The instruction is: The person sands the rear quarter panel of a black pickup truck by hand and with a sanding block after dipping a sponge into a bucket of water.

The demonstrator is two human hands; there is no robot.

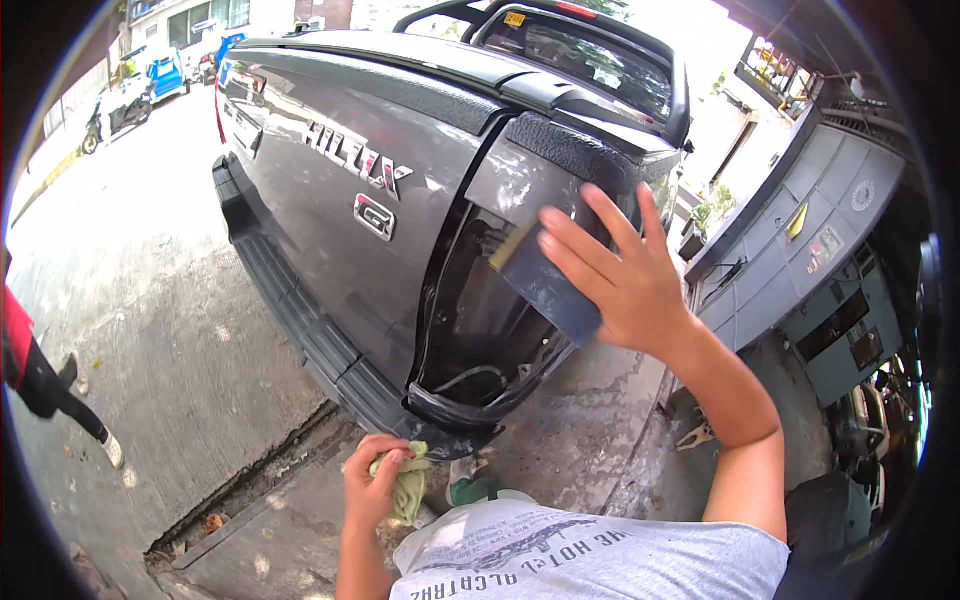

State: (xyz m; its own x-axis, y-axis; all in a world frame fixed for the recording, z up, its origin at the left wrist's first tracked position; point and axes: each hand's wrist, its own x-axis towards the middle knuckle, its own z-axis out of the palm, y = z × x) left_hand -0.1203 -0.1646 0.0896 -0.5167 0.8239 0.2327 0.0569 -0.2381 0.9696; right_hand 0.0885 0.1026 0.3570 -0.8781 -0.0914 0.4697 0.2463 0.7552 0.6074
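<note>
My right hand [625, 285] is raised at the rear corner of a dark grey pickup truck [330, 190], its fingers spread. A dark blue-grey sheet that looks like sandpaper [548, 290], with a yellowish edge, is held at the palm; the thumb is hidden. Behind the sheet lies the uncovered tail-light opening [470, 330], a loose wire at its bottom. Pale, dusty marks show on the body panel [508, 182] above it. Low by the bumper [300, 310], my left hand [372, 480] is closed round a light green cloth [408, 490] that hangs down.
A grey metal gate [790, 235] and machinery [845, 330] stand at the right. Below the bumper, a groove [240, 485] crosses the concrete. Another person's leg [65, 400] shows at the far left. A motorcycle [115, 118] and a blue vehicle [167, 75] are farther back.
</note>
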